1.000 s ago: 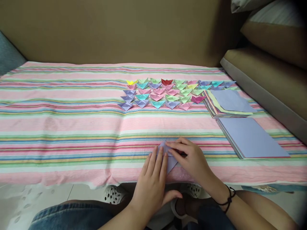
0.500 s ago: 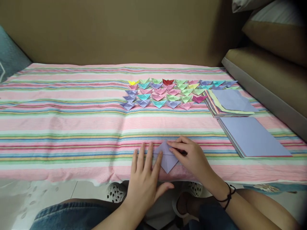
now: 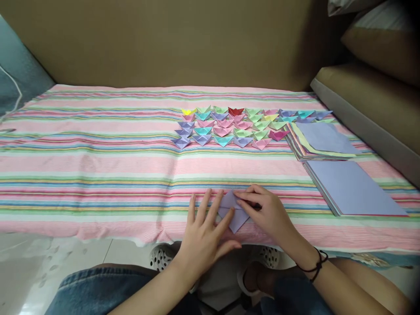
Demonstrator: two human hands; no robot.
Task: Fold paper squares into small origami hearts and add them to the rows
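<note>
A small folded piece of purple origami paper (image 3: 236, 220) lies on the striped cloth close to its front edge, one corner pointing toward me. My left hand (image 3: 205, 234) rests flat with fingers spread, its index fingertip on the paper's left part. Thumb and fingers of my right hand (image 3: 267, 210) pinch the paper's upper right edge; a dark cord circles that wrist. Farther back stand several folded paper boats (image 3: 223, 131) in rows, in purple, pink, green, turquoise, yellow and red.
Right of my hands lies a stack of square paper (image 3: 357, 188), purple on top. Behind it sits a second, looser paper stack (image 3: 323, 139). Brown cushions (image 3: 367, 100) border the right side, and a brown backrest (image 3: 170, 43) rises behind the striped cloth (image 3: 82, 164).
The whole view has shifted slightly, so things appear a little farther right. Both hands keep nearly the same hold on the purple paper.
</note>
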